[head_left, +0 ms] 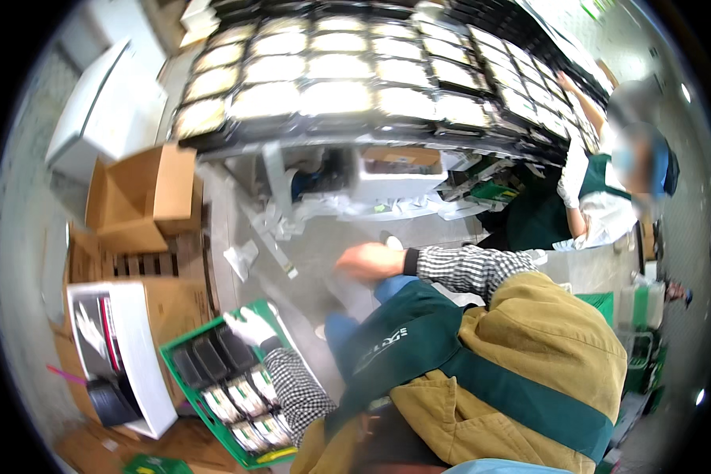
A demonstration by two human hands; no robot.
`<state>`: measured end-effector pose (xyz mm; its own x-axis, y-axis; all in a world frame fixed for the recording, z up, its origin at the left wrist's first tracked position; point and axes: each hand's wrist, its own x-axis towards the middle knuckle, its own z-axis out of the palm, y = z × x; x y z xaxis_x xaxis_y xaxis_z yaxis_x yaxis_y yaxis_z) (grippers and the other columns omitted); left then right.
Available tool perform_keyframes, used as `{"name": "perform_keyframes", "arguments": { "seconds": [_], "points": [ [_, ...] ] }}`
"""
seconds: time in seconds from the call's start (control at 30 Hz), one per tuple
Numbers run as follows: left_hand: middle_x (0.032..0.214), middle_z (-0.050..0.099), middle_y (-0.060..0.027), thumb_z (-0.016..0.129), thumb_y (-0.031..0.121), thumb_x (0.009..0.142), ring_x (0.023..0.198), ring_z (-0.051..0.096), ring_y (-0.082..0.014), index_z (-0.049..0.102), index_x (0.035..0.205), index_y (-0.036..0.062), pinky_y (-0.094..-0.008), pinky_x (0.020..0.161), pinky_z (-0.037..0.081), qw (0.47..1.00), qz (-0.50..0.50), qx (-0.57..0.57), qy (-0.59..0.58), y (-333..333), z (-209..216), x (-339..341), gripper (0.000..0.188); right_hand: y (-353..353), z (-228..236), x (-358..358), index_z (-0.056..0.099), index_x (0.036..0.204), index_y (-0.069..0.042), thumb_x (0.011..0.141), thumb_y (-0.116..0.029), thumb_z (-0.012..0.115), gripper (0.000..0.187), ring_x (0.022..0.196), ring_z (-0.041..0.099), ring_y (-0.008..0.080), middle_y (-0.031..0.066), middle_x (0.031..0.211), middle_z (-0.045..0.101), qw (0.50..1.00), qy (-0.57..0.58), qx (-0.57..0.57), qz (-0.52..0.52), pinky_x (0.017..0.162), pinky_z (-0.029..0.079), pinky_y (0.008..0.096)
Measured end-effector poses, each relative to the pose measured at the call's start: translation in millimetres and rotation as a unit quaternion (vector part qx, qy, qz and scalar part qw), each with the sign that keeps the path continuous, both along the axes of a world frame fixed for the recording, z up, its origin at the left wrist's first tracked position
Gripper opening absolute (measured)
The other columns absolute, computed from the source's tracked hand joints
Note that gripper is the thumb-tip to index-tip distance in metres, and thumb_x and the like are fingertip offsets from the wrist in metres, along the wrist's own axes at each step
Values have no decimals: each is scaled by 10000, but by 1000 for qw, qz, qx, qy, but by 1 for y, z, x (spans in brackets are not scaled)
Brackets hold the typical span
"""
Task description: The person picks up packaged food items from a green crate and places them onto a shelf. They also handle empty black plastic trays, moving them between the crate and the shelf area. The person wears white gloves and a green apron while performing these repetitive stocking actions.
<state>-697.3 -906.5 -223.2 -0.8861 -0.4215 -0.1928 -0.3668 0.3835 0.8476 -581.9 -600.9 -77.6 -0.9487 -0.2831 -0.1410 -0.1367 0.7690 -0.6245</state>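
Observation:
My left hand [250,325], in a white glove, is at the far right corner of a green crate [208,427]. Its fingers are closed on the edge of a black plastic tray [231,347] lying in the crate's upper part; the fingertips are partly hidden. Other black trays lie beside it, and several packed trays with pale labels [249,395] fill the nearer part of the crate. Bare and smeared by motion, my right hand [371,261] is in front of my body, above the floor. Whether its fingers hold anything does not show.
A long rack [336,130] of black trays with pale contents spans the far side. An open cardboard box [134,193] and a white foam box [152,347] stand at the left. At the right, a co-worker in a green apron [541,213] reaches toward the rack.

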Motion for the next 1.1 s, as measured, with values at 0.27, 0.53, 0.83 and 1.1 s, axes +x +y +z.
{"name": "perform_keyframes", "arguments": {
  "seconds": [0.27, 0.53, 0.83, 1.1],
  "points": [
    [1224, 518, -188, 512, 65, 886, 1090, 525, -265, 461, 1247, -50, -379, 953, 403, 857, -455, 96, 221, 493, 231, 37, 383, 287, 129, 75, 590, 1040, -24, 898, -66, 555, 153, 676, 532, 84, 42, 807, 587, 791, 362, -39, -491, 601, 448, 228],
    [1135, 497, -319, 488, 419, 892, 1062, 511, -403, 335, 1286, -107, -446, 909, 412, 845, -522, 1, 115, 833, 254, 80, 675, 563, 203, 80, 573, 983, 6, 948, -170, 497, 195, 624, 517, 116, 66, 726, 582, 735, 380, 43, -560, 577, 421, 254],
    [826, 614, -268, 488, 235, 892, 805, 606, -423, 443, 981, -15, -452, 735, 480, 840, -525, 107, 86, 842, 268, 62, 270, 853, 168, -8, 645, 1028, -41, 862, -230, 533, 275, 967, 604, 377, 226, 1042, 622, 743, 54, 301, -596, 835, 478, 437],
    [785, 562, -101, 530, 123, 897, 704, 552, -205, 493, 935, 0, -328, 685, 469, 898, -356, 134, 222, 625, 276, -4, 134, 910, 134, -110, 639, 1093, -47, 870, -263, 474, 352, 1036, 607, 320, 160, 1123, 628, 757, -28, 380, -531, 894, 464, 439]
  ]
}}
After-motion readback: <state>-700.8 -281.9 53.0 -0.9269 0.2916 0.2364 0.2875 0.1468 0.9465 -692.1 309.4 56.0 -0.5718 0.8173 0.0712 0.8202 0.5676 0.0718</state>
